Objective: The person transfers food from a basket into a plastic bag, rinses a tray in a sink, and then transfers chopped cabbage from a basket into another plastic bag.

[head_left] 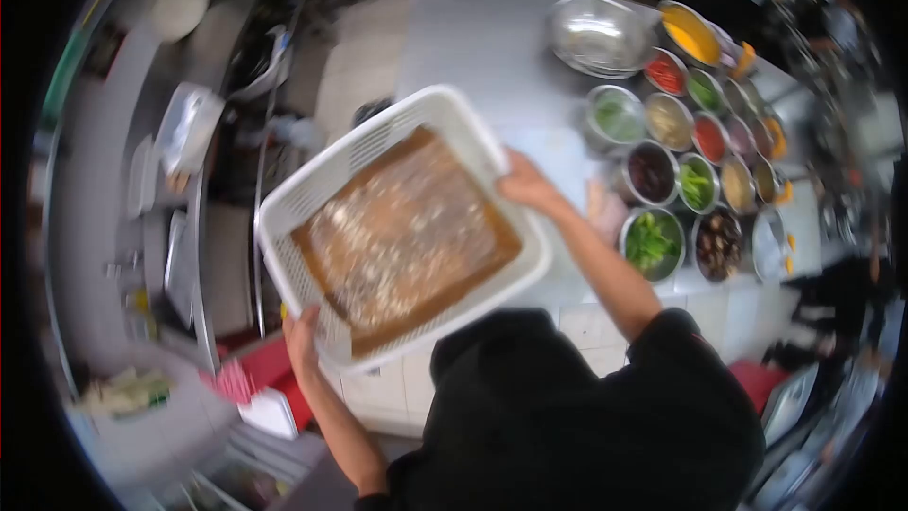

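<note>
A white plastic basket [383,132] with slotted walls is held out in front of my body, tilted across the view. My left hand [301,339] grips its near left rim, fingers closed over the edge. On the opposite side, my right hand [526,184] is closed on the right rim. Inside lies a broad brown, wet-looking mass [407,227] with pale and dark flecks scattered over it; blur keeps me from telling what it is.
On the right, a steel table [473,47] bears several metal bowls, among them chopped greens [651,241], dark pieces [719,244] and yellow contents [690,35]. A stack of steel bowls [601,35] stands behind. Along the left runs a steel counter [170,66] with a clear container [189,128].
</note>
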`<state>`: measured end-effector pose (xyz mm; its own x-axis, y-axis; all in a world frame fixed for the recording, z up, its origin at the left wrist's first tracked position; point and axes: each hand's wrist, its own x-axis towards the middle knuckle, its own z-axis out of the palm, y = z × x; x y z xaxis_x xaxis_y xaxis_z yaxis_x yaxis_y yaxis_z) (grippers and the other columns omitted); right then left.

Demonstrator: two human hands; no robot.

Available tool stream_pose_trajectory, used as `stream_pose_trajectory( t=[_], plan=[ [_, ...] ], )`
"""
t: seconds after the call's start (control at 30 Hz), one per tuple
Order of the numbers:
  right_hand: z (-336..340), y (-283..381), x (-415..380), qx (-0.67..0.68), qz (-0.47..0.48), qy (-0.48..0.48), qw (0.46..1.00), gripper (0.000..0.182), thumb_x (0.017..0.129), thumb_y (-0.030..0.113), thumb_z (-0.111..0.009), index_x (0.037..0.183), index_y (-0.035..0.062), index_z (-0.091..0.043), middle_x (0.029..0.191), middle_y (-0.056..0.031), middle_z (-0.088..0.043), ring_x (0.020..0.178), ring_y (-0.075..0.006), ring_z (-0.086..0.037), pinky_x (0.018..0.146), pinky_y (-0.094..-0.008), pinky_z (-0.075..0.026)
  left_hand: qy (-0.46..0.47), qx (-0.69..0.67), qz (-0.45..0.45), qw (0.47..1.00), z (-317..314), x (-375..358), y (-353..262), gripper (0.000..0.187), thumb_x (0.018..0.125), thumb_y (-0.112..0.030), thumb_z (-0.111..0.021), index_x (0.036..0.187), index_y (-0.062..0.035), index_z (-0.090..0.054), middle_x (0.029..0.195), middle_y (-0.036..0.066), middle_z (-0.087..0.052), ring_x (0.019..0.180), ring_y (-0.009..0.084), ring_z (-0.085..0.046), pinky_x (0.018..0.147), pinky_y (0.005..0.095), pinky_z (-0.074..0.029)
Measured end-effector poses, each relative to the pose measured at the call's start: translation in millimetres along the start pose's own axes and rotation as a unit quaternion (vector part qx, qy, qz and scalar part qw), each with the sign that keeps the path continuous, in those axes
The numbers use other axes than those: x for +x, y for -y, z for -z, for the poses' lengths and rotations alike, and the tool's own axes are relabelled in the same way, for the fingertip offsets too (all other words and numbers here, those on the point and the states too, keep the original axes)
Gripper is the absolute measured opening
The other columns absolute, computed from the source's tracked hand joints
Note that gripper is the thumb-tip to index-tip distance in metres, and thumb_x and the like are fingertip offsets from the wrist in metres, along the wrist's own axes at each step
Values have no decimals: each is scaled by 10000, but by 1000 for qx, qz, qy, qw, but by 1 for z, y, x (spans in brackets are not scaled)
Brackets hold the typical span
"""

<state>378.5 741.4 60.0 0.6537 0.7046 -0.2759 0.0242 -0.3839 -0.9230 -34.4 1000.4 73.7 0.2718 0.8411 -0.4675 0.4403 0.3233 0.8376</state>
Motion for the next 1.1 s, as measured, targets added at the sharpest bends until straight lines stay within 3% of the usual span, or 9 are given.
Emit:
stream_pose_trajectory(
  t=[0.1,0.17,0.27,0.47,0.57,0.67,0.77,0.9,1.1],
  plan=[
    [-4,33,3,-38,-86,-7,996,549,745,47,-555,1291,76,-508,1185,-200,-593,1086,-304,-581,975,-399,-442,29,-6,46,999,7,16,-12,426,727,-87,-656,1118,58,-566,959,115,-627,841,221,-604,723,335,-485],
    [-8,35,5,-45,-124,-18,991,610,679,68,-606,1281,75,-507,1213,-191,-587,1143,-310,-542,994,-384,-417,51,-18,25,998,8,28,-22,415,726,-72,-645,1111,58,-562,942,115,-627,821,232,-609,723,345,-491],
    [-19,26,-11,-43,-94,-58,993,507,733,71,-495,1239,71,-534,1145,-215,-607,1074,-356,-578,940,-417,-450,69,-46,13,997,-1,38,-34,387,730,-58,-630,1095,53,-566,928,118,-626,818,233,-614,730,348,-494],
    [-42,16,-40,-126,-110,-172,971,475,671,134,-522,1135,69,-597,1062,-239,-626,1021,-399,-582,895,-454,-461,123,-13,-23,992,5,65,-39,371,735,-100,-651,1066,43,-566,909,109,-611,799,215,-600,719,339,-485],
    [-50,6,-41,-171,-100,-241,950,472,629,165,-579,1091,74,-619,960,-213,-656,951,-371,-617,854,-427,-484,146,-6,-27,989,11,78,-33,380,741,-132,-661,1061,47,-563,900,108,-605,791,217,-598,723,339,-478],
    [-52,15,-46,-190,-121,-245,943,478,605,172,-589,1074,88,-631,951,-202,-662,957,-370,-617,843,-430,-487,120,-13,-20,992,6,74,-35,395,754,-155,-668,1077,45,-560,908,106,-601,800,217,-594,715,350,-469],
    [-53,20,-50,-205,-133,-257,935,462,590,167,-592,1040,90,-657,1010,-194,-660,982,-361,-615,843,-426,-494,187,-50,-20,981,12,90,-25,412,761,-156,-671,1105,38,-554,927,102,-600,807,218,-588,723,353,-468],
    [-57,32,-57,-226,-162,-253,927,455,581,176,-611,1025,98,-668,988,-180,-670,964,-346,-628,830,-424,-498,159,-86,-47,982,8,85,-23,457,775,-147,-675,1161,54,-535,965,105,-610,810,224,-600,723,342,-470],
    [-63,25,-59,-249,-138,-296,912,473,575,190,-632,1041,116,-670,994,-172,-673,965,-344,-630,818,-421,-499,184,-66,-98,976,10,92,-24,463,794,-127,-652,1187,78,-519,1015,163,-618,873,260,-618,766,350,-476]
  ],
)
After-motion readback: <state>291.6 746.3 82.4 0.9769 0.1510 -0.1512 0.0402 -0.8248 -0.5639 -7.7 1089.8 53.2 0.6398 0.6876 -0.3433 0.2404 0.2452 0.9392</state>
